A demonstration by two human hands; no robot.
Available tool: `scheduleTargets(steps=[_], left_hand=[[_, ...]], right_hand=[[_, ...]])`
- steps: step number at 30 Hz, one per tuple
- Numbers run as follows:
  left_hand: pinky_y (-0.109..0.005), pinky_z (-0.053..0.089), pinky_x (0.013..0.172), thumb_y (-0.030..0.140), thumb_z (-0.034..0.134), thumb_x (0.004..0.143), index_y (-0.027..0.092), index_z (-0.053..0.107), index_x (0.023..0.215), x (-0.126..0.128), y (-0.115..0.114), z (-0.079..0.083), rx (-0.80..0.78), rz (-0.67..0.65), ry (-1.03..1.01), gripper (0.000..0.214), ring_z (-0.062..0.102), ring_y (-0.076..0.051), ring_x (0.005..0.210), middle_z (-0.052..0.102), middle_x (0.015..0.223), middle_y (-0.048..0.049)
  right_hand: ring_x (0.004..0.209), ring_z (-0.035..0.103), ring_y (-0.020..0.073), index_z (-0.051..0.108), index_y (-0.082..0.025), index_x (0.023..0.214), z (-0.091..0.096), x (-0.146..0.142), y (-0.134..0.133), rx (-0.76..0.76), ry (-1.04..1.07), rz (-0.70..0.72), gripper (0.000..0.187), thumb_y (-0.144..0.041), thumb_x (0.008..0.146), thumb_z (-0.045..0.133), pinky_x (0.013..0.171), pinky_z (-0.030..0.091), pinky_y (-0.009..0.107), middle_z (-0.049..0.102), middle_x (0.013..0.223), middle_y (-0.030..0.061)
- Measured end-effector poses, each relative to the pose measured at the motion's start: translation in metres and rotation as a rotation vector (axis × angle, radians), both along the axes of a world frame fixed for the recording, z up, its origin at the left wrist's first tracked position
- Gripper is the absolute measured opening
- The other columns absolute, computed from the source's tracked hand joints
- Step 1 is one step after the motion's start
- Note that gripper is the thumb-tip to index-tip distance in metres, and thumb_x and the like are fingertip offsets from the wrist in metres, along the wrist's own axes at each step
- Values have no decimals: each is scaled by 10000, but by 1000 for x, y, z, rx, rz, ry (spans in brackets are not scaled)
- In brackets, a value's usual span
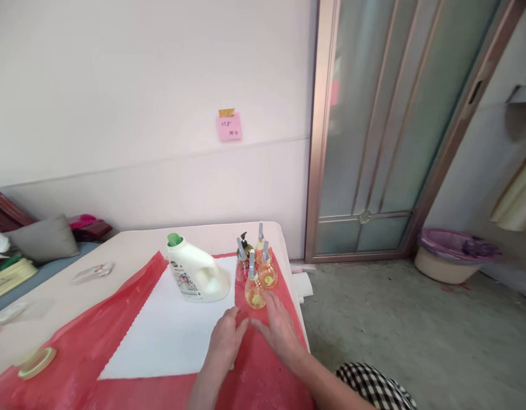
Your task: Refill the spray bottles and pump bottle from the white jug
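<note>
My right hand [282, 327] is open, its fingers stretched toward the base of the nearest round clear bottle [256, 296]. Whether the fingertips touch that bottle I cannot tell. My left hand [225, 335] hovers low over the edge where the white cloth meets the red sheet, thumb apart from the fingers, holding nothing visible. Several similar bottles with grey tops, one of them a round yellowish bottle [268, 275], stand grouped just beyond my hands. A dark pump bottle [244, 244] is partly hidden among them. Left of the group stands a white detergent jug [196, 273] with a green cap [174, 239].
A white cloth [160, 336] lies on a red sheet [96, 341] over the pale table [138, 242]. At the lower left is a round pale lid-like ring [37, 363]. A pink note [229, 127] hangs on the wall. A tub [442, 265] stands on the floor by the sliding door [365, 142].
</note>
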State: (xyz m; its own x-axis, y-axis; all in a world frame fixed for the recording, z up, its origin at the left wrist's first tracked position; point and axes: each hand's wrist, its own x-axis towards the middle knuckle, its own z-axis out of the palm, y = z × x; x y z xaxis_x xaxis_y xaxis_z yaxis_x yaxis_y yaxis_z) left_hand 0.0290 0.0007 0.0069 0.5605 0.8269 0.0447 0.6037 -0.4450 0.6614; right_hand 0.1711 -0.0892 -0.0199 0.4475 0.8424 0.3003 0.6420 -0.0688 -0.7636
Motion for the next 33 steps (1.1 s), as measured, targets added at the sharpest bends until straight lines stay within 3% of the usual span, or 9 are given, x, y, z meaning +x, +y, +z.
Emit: scheduleTargets(steps=[3,6,9,12,13,17,24,33], left_hand=[[-324,437,915,349,454,834,166,634,1113,-5,-36,-8,52,-75,18,379,626,-231,1047,669,1117,-134],[-352,455,944,365,402,863,158,649,1073,-24,-82,-26,78,-25,-74,384,625,-231,1056,665,1126,-134],[-389,429,1020,401,393,870,176,661,1093,-49,-125,-53,118,91,-167,414,574,-244,1175,628,1243,-123],[-399,456,1005,432,432,844,163,690,1069,-68,-154,-83,127,67,-163,435,597,-270,1145,654,1206,-140],[-398,463,997,420,424,847,158,696,1066,-71,-161,-91,146,73,-151,436,601,-274,1140,657,1201,-145],[-409,445,1012,259,388,842,148,692,1105,-73,-175,-113,256,77,-7,416,580,-270,1170,630,1258,-141],[-412,451,993,134,433,803,178,696,1109,-69,-179,-123,409,67,117,406,585,-270,1152,629,1269,-120],[-402,457,992,80,415,784,180,691,1114,-73,-172,-136,370,83,118,442,594,-245,1128,637,1258,-104]], right_hand=[[1273,428,320,479,-179,1346,-12,-24,-47,-95,-110,48,582,-191,786,637,1072,359,494,456,1393,138],[1210,487,323,539,-191,1286,-37,-49,-95,-126,-242,68,520,-152,775,620,1033,396,488,517,1337,129],[1098,550,285,611,-196,1158,-74,-72,-133,-49,-410,108,385,-219,776,654,968,448,425,580,1252,105],[967,593,263,654,-186,1055,-112,-91,-153,94,-720,198,321,-358,787,686,837,499,384,647,1123,93],[956,600,249,672,-195,997,-122,-96,-157,107,-752,199,225,-320,810,670,828,497,372,660,1101,79],[1070,580,259,701,-200,951,-142,-101,-167,150,-823,195,144,-271,866,609,888,480,392,641,1182,82],[999,626,242,709,-197,1036,-157,-100,-159,180,-848,174,210,-253,879,580,835,514,359,674,1131,67],[1163,528,228,533,-126,1324,-171,-111,-145,102,-733,203,514,-141,811,541,953,453,360,599,1265,100]])
